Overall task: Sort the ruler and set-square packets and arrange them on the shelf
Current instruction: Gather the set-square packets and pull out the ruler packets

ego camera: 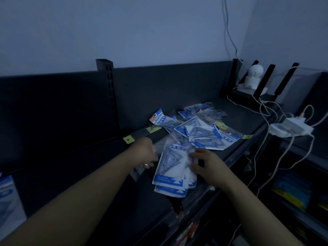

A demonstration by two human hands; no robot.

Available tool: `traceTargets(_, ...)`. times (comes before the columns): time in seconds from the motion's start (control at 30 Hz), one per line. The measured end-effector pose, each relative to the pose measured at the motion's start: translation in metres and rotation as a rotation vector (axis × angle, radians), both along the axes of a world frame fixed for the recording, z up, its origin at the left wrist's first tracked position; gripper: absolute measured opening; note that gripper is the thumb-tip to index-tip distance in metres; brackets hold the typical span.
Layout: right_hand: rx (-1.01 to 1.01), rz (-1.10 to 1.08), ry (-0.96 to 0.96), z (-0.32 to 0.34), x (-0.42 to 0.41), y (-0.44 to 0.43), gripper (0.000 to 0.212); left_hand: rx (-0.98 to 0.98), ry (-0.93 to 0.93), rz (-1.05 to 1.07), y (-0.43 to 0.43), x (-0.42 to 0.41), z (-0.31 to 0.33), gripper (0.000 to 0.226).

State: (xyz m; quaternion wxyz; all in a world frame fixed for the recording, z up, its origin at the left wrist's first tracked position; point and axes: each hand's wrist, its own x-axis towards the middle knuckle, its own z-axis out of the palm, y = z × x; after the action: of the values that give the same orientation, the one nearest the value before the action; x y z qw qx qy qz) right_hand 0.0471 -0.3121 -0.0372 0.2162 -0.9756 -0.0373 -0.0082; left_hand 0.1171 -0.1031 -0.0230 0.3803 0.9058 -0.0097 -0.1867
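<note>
Room: dim; a dark shelf (74, 157) with a dark back panel, under a pale wall (142, 32).
Near left edge: one blue-and-white packet (7, 197), cut off by the frame.
Below the shelf front: red items (186, 231), too blurred to identify.
Stack (170, 173): several set-square packets fanned together over the shelf's front edge, between the two hands. Its long axis runs from near to far and leans slightly right; the blue-banded ends point toward the person.
Left hand (145, 151): seen from the back, curled round the stack's left edge; most of its fingers are hidden.
Right hand (207, 166): fingers bent and spread, gripping the stack's right side.
Tags (128, 139): yellow, lying on the shelf beside the packets; print unreadable.
Pile (198, 128): loose packets farther back on the shelf, overlapping and pointing every way. Whether any hold rulers cannot be made out.
Right side: a white adapter (291, 127) with trailing cables.
Far corner: a white round-headed device (254, 73) among black uprights; what it is stays unclear.
</note>
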Motion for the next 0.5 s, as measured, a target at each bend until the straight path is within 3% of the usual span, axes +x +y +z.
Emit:
traceTargets(0.17,0.088,-0.095,0.001,-0.007,0.011,-0.007,0.049,0.122,-0.107,-0.017,0.005,0.008,-0.004,0.014)
traceTargets(0.27,0.09,-0.176,-0.043,-0.009,0.011,-0.011,0.049,0.44,-0.284,-0.053,0.007,0.009,-0.003,0.04)
traceTargets(0.33,0.088,-0.184,-0.065,-0.008,0.01,-0.012,0.037,0.539,-0.335,-0.044,0.008,0.006,-0.003,0.061)
traceTargets(0.43,0.123,-0.184,-0.075,-0.006,0.007,-0.013,0.025,0.431,-0.46,-0.05,-0.002,-0.005,-0.001,0.054)
traceTargets(0.5,0.222,-0.184,-0.034,-0.003,0.004,-0.013,0.03,0.248,-0.359,-0.088,-0.013,-0.014,0.0,0.046)
